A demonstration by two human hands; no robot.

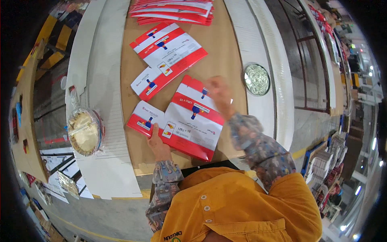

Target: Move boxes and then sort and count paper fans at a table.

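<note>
A brown cardboard worktop (225,44) is carrying flat red-and-white carton blanks. The nearest carton blank (192,121) is lying at six o'clock; the left hand (156,142) is pressing it flat-fingered while the right hand (219,93) is blurring, grip unclear. Squaring edges first seems wise.

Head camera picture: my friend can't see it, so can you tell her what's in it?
A person's left hand and right hand rest on a flat red-and-white carton on a brown table. A second flat carton lies beyond it, a stack of cartons at the far end.
</note>
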